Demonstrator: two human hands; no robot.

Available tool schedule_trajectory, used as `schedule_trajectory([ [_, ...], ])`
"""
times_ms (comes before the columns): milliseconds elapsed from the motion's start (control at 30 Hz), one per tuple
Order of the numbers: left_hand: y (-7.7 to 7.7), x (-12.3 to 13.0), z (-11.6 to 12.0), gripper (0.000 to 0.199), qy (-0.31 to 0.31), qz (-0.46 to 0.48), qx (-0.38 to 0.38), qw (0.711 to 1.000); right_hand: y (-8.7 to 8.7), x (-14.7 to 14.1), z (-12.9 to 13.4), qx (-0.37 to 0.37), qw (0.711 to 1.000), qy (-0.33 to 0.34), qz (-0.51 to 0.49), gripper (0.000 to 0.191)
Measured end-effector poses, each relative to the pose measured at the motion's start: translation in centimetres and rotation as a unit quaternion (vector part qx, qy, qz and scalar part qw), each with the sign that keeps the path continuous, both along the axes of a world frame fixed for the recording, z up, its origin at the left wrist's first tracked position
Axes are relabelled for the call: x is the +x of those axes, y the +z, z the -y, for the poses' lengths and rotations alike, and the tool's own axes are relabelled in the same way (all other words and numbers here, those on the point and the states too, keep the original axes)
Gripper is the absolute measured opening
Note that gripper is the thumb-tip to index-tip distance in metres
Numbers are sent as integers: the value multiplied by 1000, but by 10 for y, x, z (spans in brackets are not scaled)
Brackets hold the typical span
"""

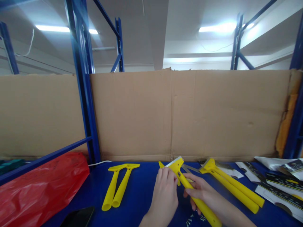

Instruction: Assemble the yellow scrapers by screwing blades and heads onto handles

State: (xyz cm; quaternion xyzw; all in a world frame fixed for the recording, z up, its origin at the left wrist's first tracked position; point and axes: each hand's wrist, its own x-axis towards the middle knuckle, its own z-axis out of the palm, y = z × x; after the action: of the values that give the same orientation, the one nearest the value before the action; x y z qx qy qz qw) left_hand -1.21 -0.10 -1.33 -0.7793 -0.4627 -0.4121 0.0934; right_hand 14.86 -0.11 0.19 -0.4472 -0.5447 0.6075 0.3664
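A yellow scraper (204, 209) with a long handle is held tilted in front of me, its head pointing up and to the left. My right hand (204, 190) wraps around the upper handle. At the head, the fingers of my left hand (164, 190) are bent against a pale metal strip along its edge, covering part of it. Behind the scraper, flat grey blades (190, 168) lie on the blue surface, along with partly hidden yellow pieces (161, 164). Small screws (189, 220) are scattered below my right hand.
Two yellow scraper handles (124, 186) rest to the left, and two yellow scrapers (236, 187) to the right. Black-and-white packages (279, 195) lie at far right. A red plastic bag (54, 186) and dark phone-like object (79, 217) are at left. Cardboard (132, 116) stands behind.
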Motion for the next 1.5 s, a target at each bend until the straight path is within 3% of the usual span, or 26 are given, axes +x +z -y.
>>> schedule_trajectory([
  [200, -1, -13, -10, 19, 23, 88, -20, 996, -12, -7, 1, 15, 997, 35, 61, 61],
  [400, -3, -17, -14, 17, -3, 149, -31, 988, -22, -8, 0, 25, 994, 62, 88, 60],
  [1233, 2, -20, -17, 9, -36, 243, -125, 961, -16, -10, 3, 10, 989, 77, 127, 59],
  [1333, 0, -21, -20, 4, -47, 282, -154, 946, -17, -11, 3, 11, 989, 75, 129, 59],
  [1500, -6, -22, -30, 7, -115, 398, -234, 879, -23, -10, 2, 13, 989, 76, 130, 60],
])
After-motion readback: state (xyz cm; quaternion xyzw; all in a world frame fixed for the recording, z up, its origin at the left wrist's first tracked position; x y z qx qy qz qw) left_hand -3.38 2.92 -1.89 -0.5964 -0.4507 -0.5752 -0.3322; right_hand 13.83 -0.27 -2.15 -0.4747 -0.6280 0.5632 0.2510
